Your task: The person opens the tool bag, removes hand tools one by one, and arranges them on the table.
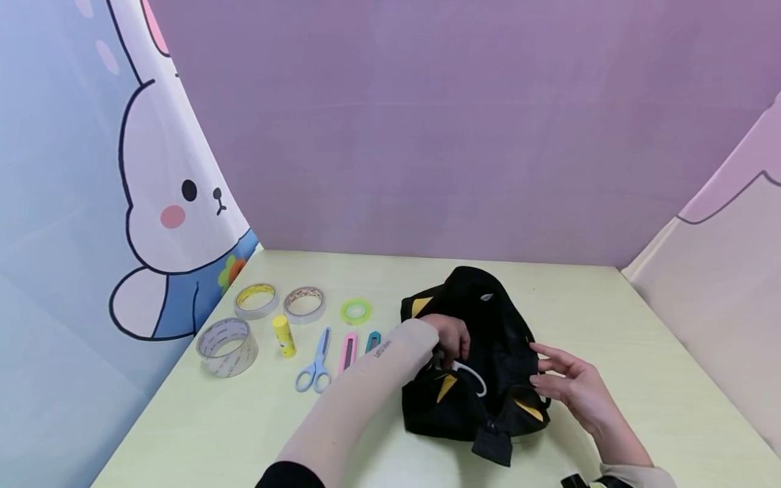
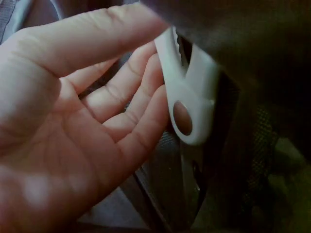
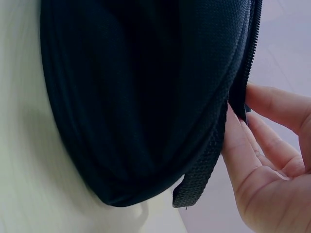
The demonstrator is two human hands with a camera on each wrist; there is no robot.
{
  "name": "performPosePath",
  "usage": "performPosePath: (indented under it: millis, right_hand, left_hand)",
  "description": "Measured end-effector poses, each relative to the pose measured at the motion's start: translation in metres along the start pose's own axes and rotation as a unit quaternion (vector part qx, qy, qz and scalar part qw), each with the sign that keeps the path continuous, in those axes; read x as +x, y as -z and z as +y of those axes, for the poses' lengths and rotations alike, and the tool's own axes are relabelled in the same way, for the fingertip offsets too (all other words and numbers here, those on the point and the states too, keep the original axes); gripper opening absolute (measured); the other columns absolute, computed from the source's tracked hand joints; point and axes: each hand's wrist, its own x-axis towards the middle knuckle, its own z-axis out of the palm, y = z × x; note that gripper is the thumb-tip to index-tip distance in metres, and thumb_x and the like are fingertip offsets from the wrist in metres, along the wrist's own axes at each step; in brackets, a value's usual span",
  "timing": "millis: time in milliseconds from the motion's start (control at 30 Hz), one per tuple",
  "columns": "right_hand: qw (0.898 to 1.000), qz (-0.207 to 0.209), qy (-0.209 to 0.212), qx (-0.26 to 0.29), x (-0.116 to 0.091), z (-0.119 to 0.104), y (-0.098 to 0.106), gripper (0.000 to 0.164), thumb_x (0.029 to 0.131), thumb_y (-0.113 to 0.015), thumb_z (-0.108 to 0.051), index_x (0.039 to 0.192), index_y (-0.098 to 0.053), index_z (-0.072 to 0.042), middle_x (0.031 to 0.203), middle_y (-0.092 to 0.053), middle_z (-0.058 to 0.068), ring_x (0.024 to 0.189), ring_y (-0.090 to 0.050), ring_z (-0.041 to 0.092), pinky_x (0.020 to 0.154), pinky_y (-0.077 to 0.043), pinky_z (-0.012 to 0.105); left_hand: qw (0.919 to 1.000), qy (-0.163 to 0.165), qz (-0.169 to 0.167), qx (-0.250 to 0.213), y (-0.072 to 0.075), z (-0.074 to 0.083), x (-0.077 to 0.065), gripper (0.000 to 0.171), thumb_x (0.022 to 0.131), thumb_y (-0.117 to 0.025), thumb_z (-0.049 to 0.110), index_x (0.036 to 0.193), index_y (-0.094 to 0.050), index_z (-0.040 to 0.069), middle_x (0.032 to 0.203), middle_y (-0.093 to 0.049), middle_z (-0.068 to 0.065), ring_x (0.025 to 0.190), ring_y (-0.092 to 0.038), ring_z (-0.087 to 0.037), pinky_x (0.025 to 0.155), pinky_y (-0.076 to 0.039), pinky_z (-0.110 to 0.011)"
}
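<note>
A black zip bag [image 1: 500,318] with yellow patches stands on the table, its mouth open. My left hand [image 1: 450,335] reaches into the mouth, fingers curled at the white scissors [image 1: 470,377] with a looped handle. In the left wrist view, that hand [image 2: 92,111] has its fingertips against the scissors [image 2: 194,107], near their grey oval pivot and a toothed inner edge; dark cloth covers the thumb tip. My right hand [image 1: 570,386] pinches the bag's right edge between thumb and fingers. The right wrist view shows this grip beside the zip [image 3: 253,43] and a webbing strap [image 3: 199,182].
Left of the bag lie blue scissors [image 1: 316,366], a pink cutter [image 1: 348,349] and a teal cutter [image 1: 373,340], partly behind my left forearm. Beyond are a yellow glue stick [image 1: 283,336], a green tape roll [image 1: 356,312] and a wide clear tape roll [image 1: 234,359], with two more rolls behind.
</note>
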Motion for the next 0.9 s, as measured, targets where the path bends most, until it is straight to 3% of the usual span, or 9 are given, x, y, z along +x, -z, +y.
performPosePath:
  millis: [333,567,733,900]
  right_hand:
    - [1.0,0.017,-0.017,-0.02,-0.0015,-0.001,-0.0008,0.056,0.087,-0.062,0.016,0.12,-0.072,-0.029,0.095,-0.069,-0.001,0.077,-0.069,0.01,0.069,-0.06,0.025]
    - [1.0,0.016,-0.017,-0.02,-0.0014,-0.0024,-0.002,0.056,0.088,-0.061,0.016,0.119,-0.072,-0.029,0.095,-0.069,-0.001,0.078,-0.069,0.01,0.069,-0.06,0.025]
    - [1.0,0.011,-0.012,-0.014,-0.0012,-0.0027,-0.0025,0.057,0.087,-0.061,0.017,0.119,-0.072,-0.028,0.095,-0.07,-0.001,0.078,-0.07,0.01,0.069,-0.06,0.025]
    - [1.0,0.006,-0.006,-0.01,-0.0015,-0.0026,-0.0023,0.057,0.087,-0.061,0.018,0.121,-0.072,-0.027,0.095,-0.07,0.0,0.078,-0.07,0.01,0.069,-0.06,0.025]
  left_hand:
    - [0.9997,0.0,0.008,-0.022,-0.0054,-0.0002,-0.0043,0.017,0.081,-0.073,-0.014,0.081,-0.074,0.003,0.073,-0.066,-0.004,0.062,-0.06,-0.016,0.057,-0.054,-0.024]
    - [0.9995,-0.013,0.003,0.029,-0.0028,-0.0014,-0.0038,0.011,0.085,-0.075,-0.005,0.085,-0.073,0.006,0.078,-0.063,0.001,0.068,-0.055,-0.012,0.059,-0.048,-0.022]
    - [0.9992,-0.014,-0.015,0.036,-0.0007,-0.0023,-0.0046,0.011,0.086,-0.074,-0.004,0.084,-0.07,0.007,0.078,-0.06,0.001,0.067,-0.052,-0.012,0.057,-0.045,-0.021]
    - [0.9987,-0.024,-0.008,0.043,0.0011,-0.0022,-0.0053,0.012,0.084,-0.076,-0.004,0.083,-0.071,0.006,0.075,-0.059,0.003,0.065,-0.051,-0.009,0.056,-0.044,-0.019]
